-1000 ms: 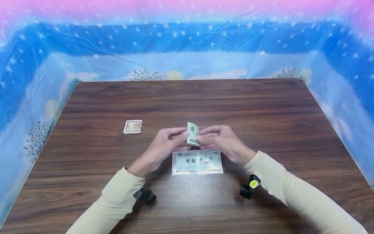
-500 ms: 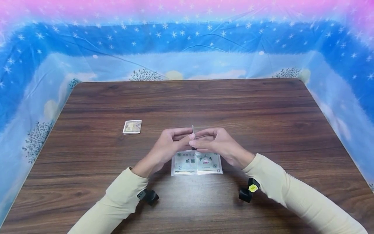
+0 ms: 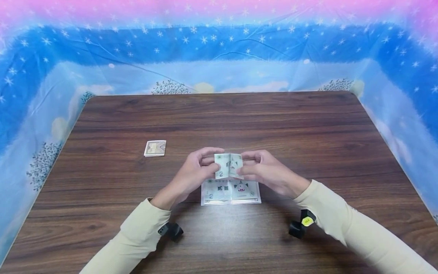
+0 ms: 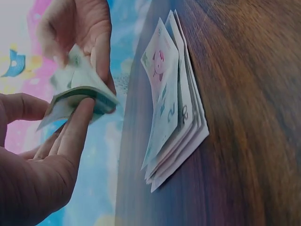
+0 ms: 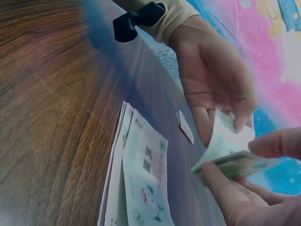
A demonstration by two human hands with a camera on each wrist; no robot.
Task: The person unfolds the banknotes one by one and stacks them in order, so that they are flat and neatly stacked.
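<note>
My left hand [image 3: 193, 171] pinches the left half of a small green play banknote [image 3: 222, 171] between thumb and fingers. The right half is pinched by my right hand [image 3: 273, 173]. A crease runs down the note's middle, and its two halves stand at an angle to each other, raised off the table. Just in front lies a stack of similar notes [image 3: 230, 195], topped by a green one marked with a 2 and a pink cartoon face. In the left wrist view the notes in this stack [image 4: 164, 103] are layered loosely, with lifted edges.
A folded brownish note [image 3: 155, 148] lies on the wooden table [image 3: 119, 121] to the left, apart from the hands. Printed cloth [image 3: 219, 45] hangs beyond the table's back and side edges. Both wrists carry black camera mounts [image 3: 171, 231].
The held note was folded over, then turned edge-on between the fingers, and now has its two halves spread apart. My right hand has shifted slightly right. The stack and brownish note have stayed put.
</note>
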